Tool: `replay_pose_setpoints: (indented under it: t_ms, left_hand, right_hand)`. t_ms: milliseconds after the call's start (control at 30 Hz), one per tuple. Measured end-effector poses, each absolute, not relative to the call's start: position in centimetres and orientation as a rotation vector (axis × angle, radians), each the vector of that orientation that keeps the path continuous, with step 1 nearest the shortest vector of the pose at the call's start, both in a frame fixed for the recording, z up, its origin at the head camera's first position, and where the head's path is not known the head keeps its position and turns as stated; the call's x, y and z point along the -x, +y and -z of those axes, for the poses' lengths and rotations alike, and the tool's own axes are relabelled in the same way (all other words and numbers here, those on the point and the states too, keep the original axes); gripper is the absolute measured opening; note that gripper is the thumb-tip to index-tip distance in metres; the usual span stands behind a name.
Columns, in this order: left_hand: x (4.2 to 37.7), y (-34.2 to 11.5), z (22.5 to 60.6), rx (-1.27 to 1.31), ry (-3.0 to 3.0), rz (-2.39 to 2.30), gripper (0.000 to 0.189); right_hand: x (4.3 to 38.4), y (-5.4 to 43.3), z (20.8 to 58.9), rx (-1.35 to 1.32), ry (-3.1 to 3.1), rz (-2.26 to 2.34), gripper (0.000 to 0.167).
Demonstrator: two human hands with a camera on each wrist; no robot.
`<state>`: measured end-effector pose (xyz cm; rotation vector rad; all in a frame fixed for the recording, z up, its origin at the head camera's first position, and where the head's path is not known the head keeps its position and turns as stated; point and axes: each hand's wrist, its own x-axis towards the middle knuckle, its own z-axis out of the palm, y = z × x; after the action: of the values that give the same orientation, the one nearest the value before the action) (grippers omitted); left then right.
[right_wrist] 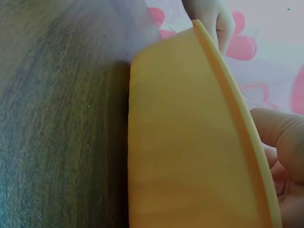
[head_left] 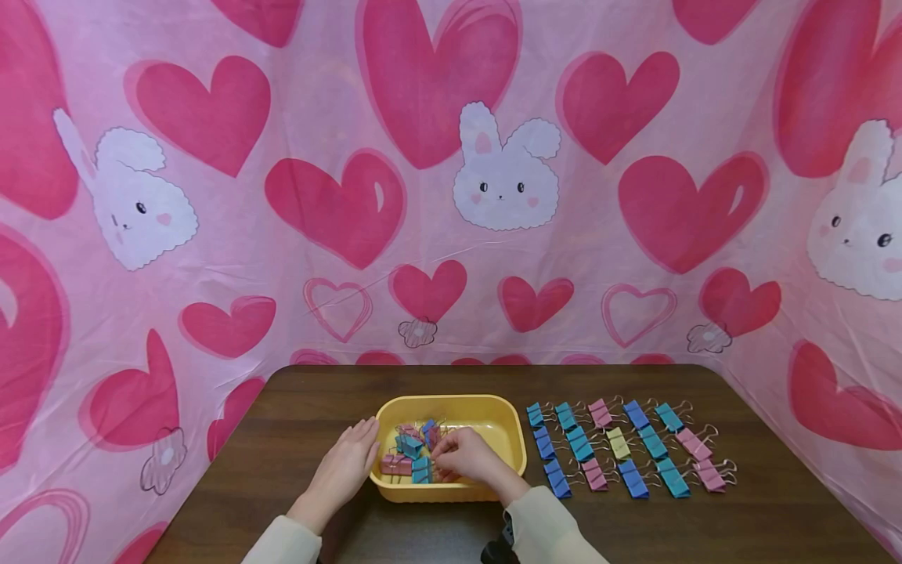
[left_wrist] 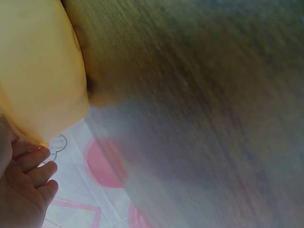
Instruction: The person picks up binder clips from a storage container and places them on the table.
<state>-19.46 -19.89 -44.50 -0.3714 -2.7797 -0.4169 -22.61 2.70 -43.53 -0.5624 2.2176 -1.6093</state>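
Observation:
A yellow plastic bin (head_left: 503,446) stands on the table, with a jumble of pink, teal and blue binder clips (head_left: 409,446) in its left half. Against the bin's left rim rests my left hand (head_left: 347,458), its fingers extended; the left wrist view shows these fingers (left_wrist: 38,168) at the rim. My right hand (head_left: 468,456) reaches over the near rim among the clips, thumb and fingers bent together. Its fingertips hide whether a clip is between them. From the right wrist, the thumb (right_wrist: 278,128) shows behind the bin wall (right_wrist: 190,133).
Right of the bin, binder clips (head_left: 651,442) in blue, teal, pink and yellow lie in neat rows on the dark wooden table (head_left: 282,423). A pink cloth (head_left: 437,235) with hearts and rabbits hangs behind and at the sides.

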Motion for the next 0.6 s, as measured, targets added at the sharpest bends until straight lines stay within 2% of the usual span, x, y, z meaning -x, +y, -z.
replay_pose_setpoints:
  t_ms: [600]
  left_hand:
    - [19.5, -19.9, 44.6, 0.377, -2.768, 0.410, 0.038]
  right_hand:
    - [23.1, 5.4, 41.3, 0.511, 2.049, 1.792, 0.016]
